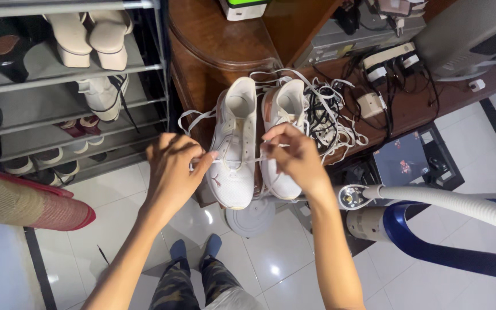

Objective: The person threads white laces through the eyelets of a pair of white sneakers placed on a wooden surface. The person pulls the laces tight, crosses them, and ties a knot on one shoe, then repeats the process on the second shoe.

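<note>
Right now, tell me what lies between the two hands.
In the head view, a taut white shoelace spans from left hand to right hand, across the left white sneaker.

White sneakers (233, 155) with pinkish-tan trim, white laces (328, 109). Dark reddish-brown wooden cabinet (213, 46). Grey metal shoe rack (47, 103); cream block-heel shoes (90, 37) on it. Glossy white floor tiles (271, 258) with grey grout. Blue-and-white vacuum cleaner (409, 229), pale grey hose (460, 204). Camouflage trousers (193, 287), blue socks (193, 248). Red-edged woven tan mat (24, 204). Black cables (397, 80).
</note>
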